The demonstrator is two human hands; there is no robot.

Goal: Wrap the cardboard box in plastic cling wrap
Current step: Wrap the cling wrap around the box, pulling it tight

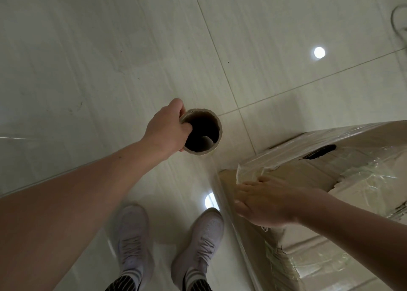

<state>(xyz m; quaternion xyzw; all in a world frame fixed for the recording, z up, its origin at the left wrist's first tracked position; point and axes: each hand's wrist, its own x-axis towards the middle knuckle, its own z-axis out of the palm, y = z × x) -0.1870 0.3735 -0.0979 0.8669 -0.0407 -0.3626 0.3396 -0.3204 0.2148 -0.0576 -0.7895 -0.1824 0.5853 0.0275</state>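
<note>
A cling wrap roll (pixel 217 125) stands upright, seen end-on, showing its brown cardboard core. My left hand (pixel 166 129) grips the core's top, thumb inside the tube. A clear film sheet (pixel 217 187) runs from the roll down to the near corner of the cardboard box (pixel 308 169) at the right. The box carries layers of film and a dark handle slot. My right hand (pixel 262 200) lies flat on the box's near top corner, fingers spread, pressing the film there.
Pale glossy floor tiles (pixel 110 59) stretch to the left and ahead, with ceiling-light reflections. My two feet in light sneakers (pixel 132 242) stand just left of the box. A thin cable loop (pixel 398 22) lies at the top right.
</note>
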